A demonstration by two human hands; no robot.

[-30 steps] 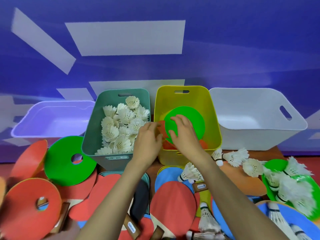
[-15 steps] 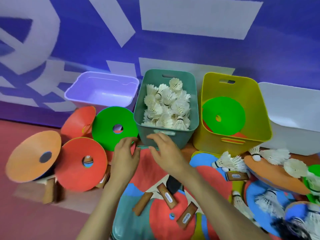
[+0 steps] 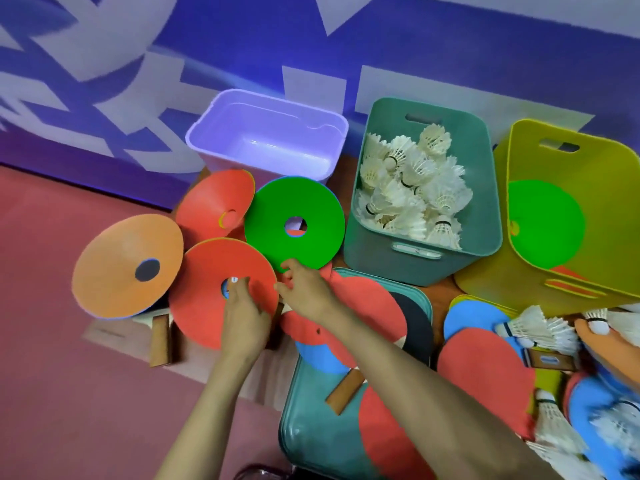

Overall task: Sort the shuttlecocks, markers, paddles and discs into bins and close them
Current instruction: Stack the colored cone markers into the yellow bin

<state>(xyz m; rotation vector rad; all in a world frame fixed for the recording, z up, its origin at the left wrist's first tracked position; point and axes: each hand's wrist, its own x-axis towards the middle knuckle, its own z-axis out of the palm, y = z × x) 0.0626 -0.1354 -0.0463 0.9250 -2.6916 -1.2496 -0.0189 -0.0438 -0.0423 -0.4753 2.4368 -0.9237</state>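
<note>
The three bins in view stand in a row from 12 to 3 o'clock: a lilac bin with nothing showing inside, a teal bin heaped with shuttlecocks, and a yellow bin tipped toward the person with a green disc inside it, so discs evidently belong there. A teal lid lies at 6 o'clock under several paddles. Four loose discs cluster at 9 to 11 o'clock on the floor: an orange disc, a tilted red one, a green disc on the floor and, nearest, a flat red disc. The step in hand looks like picking up that red disc. The left hand lies on it, its finger and thumb seeming to pinch the edge of the centre hole. The right hand sits with curled fingers at the disc's 3 o'clock rim, just below the green one; whether it has hold of anything I cannot tell. Next, I judge, the disc needs lifting off what it overlaps and carrying toward 3 o'clock, clear over the teal bin, into the yellow one
</note>
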